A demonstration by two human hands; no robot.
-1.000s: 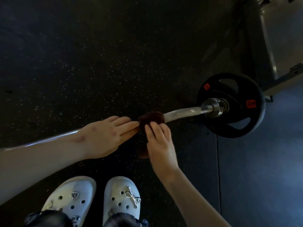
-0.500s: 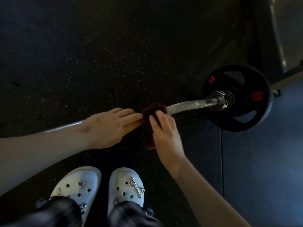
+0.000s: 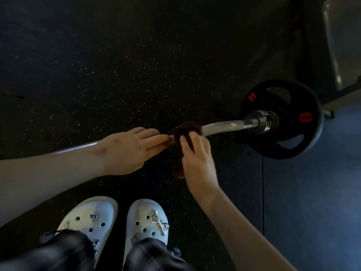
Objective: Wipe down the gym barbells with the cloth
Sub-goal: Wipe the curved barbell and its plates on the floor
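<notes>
The cloth [image 3: 185,130] is now slid slightly nearer the plate [image 3: 293,145] at the mat's [image 3: 234,192] right edge, gripped round the bar [image 3: 224,127] by the right hand [image 3: 197,163], while the left hand [image 3: 125,151] is laid flat to steady it.

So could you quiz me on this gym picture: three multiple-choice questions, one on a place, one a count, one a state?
1. Where is the cloth? A over the bar; B flat on the floor; C in a pocket.
2. How many red labels show on the weight plate? A one; B two; C four.
3. How is the left hand? A fingers straight, on the bar; B clenched, empty; C gripping the cloth.
Answers: A, the right hand holds it there; B, two red patches show; A, its fingers lie flat.
</notes>
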